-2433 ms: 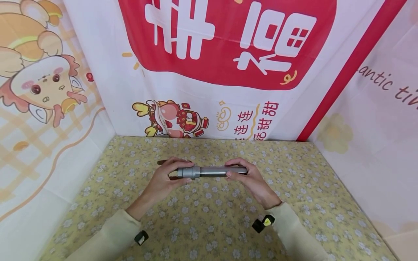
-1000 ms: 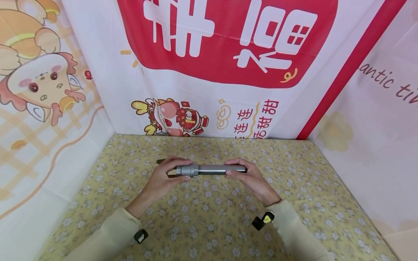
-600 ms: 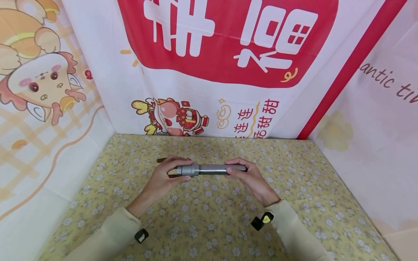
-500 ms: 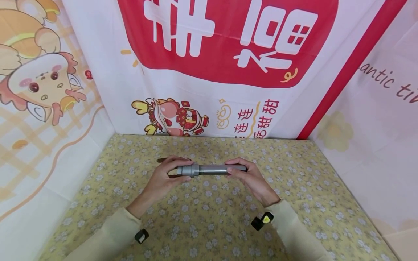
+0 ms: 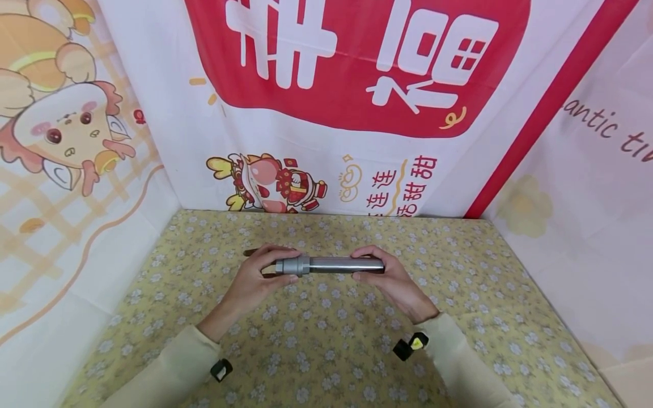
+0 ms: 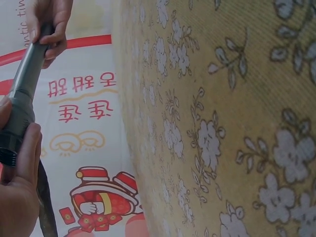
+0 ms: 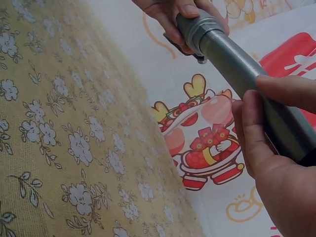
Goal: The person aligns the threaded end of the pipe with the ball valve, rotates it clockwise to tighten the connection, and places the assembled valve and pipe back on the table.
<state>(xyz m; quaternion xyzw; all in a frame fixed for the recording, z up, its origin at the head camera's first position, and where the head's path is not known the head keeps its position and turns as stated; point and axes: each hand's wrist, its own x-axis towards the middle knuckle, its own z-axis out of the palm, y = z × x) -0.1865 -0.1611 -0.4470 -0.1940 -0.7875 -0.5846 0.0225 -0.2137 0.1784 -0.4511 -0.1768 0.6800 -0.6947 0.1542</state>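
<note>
A grey metal pipe (image 5: 331,264) is held level in front of the person, its left end in a wider hexagonal pipe fitting (image 5: 292,266). Screw thread shows where the pipe enters the fitting in the right wrist view. The left hand (image 5: 257,277) grips the fitting between thumb and fingers. Near its far right end, the pipe lies between the thumb and fingers of the right hand (image 5: 390,277). A dark, narrow strip-like piece (image 6: 45,202) sticks out beyond the left hand; most of it is hidden, and I cannot tell whether that hand holds it.
Under the hands is a table with a yellow floral cloth (image 5: 331,340). A white and red printed curtain (image 5: 326,124) hangs right behind the table, with printed panels at left and right. Black devices are strapped on both sleeves.
The right thumb has slid lower, from across the pipe to its near side. A brighter sheen now runs along the pipe. The left hand and fitting stay nearly in place.
</note>
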